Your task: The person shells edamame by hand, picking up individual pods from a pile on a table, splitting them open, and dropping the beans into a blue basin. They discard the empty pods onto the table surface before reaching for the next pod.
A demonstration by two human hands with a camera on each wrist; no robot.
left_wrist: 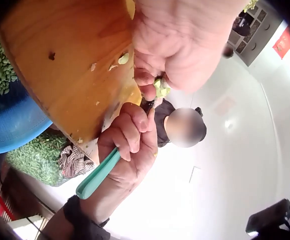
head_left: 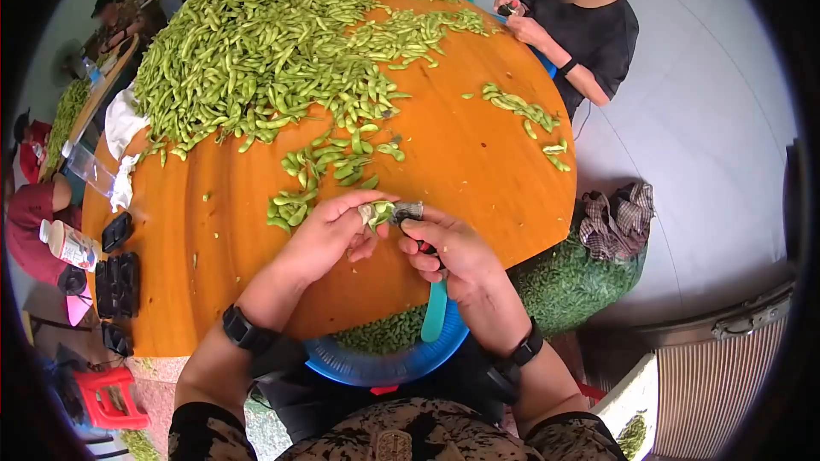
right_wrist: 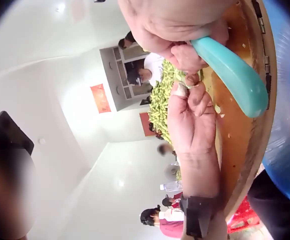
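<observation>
My left hand [head_left: 320,235] pinches a partly opened green soybean pod [head_left: 376,215] above the near part of the round table [head_left: 478,162]. Close against it, my right hand [head_left: 457,252] grips a tool with a teal handle [head_left: 435,314] and a grey metallic end. That end meets the pod in the head view. In the right wrist view the teal handle [right_wrist: 237,80] juts out from under my right palm. Right below my hands sits a blue basin [head_left: 389,367] of shelled beans. A small heap of pods [head_left: 333,158] lies just past my left hand.
A large pile of pods [head_left: 256,60] covers the far left of the table. A bottle [head_left: 73,248] and black boxes [head_left: 117,286] line the left edge. On the right, a cloth [head_left: 617,220] rests on a green sack [head_left: 589,282]. A person in black [head_left: 589,30] works across from me.
</observation>
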